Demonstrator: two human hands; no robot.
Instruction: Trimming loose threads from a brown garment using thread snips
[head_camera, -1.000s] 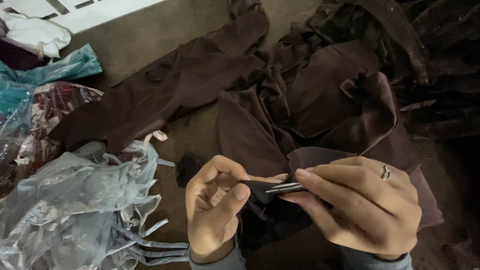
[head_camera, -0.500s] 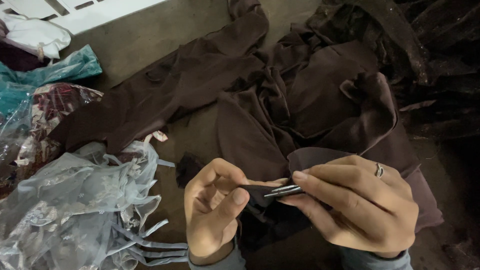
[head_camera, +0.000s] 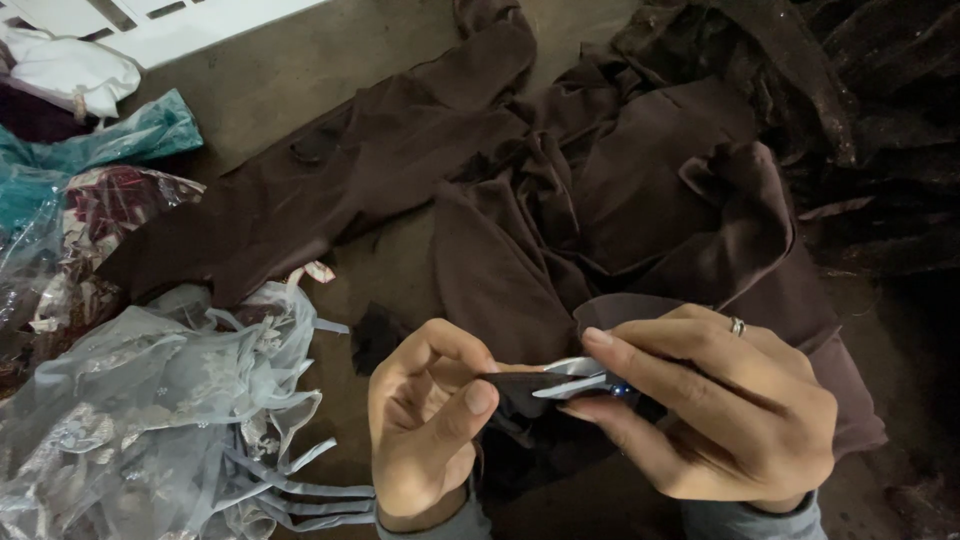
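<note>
The left hand's fingers pinch a dark brown fabric edge; the right hand clamps small silvery thread snips whose blades sit at that edge. The trimming looks underway, most of the spread brown garment lying untouched on the floor beside a pale grey sheer garment.

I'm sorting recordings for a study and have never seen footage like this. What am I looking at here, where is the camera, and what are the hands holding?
There is no machine here: these are a person's two bare hands, filmed by a camera worn on that person's head and looking down.

The left hand pinches a small piece of dark fabric. The right hand, which wears a ring, holds small metal snips with the blades at that fabric.

Under and beyond the hands lies a large brown garment, spread in folds on a plain greyish surface. To the left sit a pale sheer cloth with ribbon ties, a patterned item in clear plastic and a teal cloth.
</note>
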